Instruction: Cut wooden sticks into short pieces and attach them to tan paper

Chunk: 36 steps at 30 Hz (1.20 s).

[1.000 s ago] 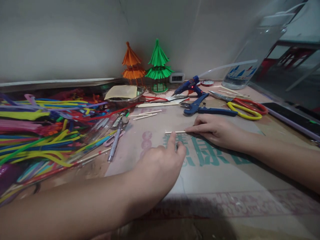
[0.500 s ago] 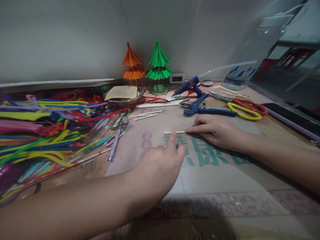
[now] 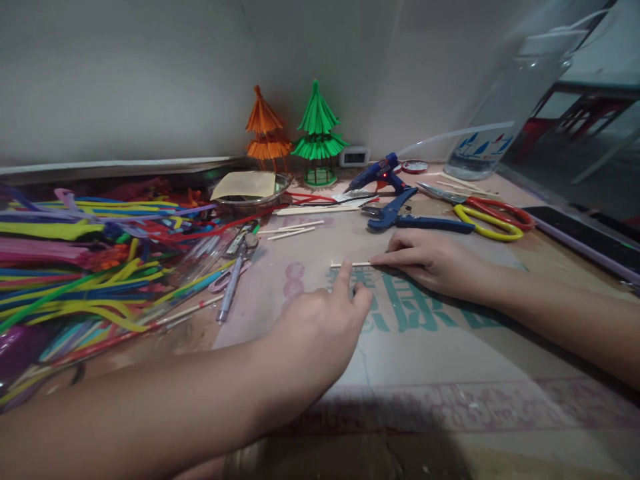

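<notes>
1 thin stick (image 3: 361,265) seems steadied at 2 places: right hand (image 3: 430,261) pinching 1 end, left hand (image 3: 317,333) pressing with 1 finger, its grip otherwise impossible to tell.

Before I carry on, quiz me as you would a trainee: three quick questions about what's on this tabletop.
1. Which hand has its fingertips at the right end of the short pale stick? A) left hand; B) right hand; C) neither.
2. True or false: the blue glue gun lies to the right of the green tree-shaped model.
3. Fill in: the scissors have one red handle and one ____ handle.

Key: 1 B; 2 true; 3 yellow.
</notes>
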Each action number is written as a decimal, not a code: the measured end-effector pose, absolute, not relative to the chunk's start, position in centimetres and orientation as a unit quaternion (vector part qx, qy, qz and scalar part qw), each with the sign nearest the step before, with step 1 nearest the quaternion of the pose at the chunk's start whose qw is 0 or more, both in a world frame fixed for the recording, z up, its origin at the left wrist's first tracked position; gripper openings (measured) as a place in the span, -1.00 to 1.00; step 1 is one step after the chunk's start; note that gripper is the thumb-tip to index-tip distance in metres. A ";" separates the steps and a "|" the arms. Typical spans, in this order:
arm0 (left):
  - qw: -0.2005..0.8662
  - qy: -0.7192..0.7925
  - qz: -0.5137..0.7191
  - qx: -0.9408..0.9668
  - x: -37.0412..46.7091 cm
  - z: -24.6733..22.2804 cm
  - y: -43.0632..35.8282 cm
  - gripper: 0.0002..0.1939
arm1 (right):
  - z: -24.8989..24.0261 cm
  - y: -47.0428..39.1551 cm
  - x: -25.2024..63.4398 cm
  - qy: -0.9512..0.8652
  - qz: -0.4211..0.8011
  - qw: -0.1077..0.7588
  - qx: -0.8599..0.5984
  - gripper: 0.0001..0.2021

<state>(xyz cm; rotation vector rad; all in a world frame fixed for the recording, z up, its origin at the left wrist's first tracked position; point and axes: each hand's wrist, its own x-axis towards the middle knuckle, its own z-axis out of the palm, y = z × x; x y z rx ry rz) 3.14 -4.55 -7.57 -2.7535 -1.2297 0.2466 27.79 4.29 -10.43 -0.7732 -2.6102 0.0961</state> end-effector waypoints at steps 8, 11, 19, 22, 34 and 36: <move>0.067 -0.401 0.078 -0.910 3.1 -7.8 -4.6 -0.66 | -10.5 4.5 27.8 -0.941 0.014 0.205 -0.270 -0.68; 0.071 -0.398 0.071 -0.912 3.0 -7.9 -4.6 -0.69 | -10.4 4.4 27.7 -0.941 0.014 0.208 -0.266 -0.68; 0.051 -0.405 0.094 -0.908 3.2 -7.5 -4.5 -0.63 | -10.2 4.3 27.6 -0.937 0.033 0.209 -0.278 -0.68; 0.051 -0.404 0.094 -0.909 3.3 -7.2 -4.5 -0.67 | -10.2 4.4 27.6 -0.938 0.034 0.209 -0.273 -0.68; 0.057 -0.399 0.076 -0.912 3.2 -7.3 -4.4 -0.71 | -10.4 4.4 27.8 -0.935 0.046 0.207 -0.284 -0.70; 0.056 -0.397 0.071 -0.913 3.2 -7.3 -4.4 -0.71 | -10.4 4.3 27.8 -0.935 0.043 0.209 -0.282 -0.69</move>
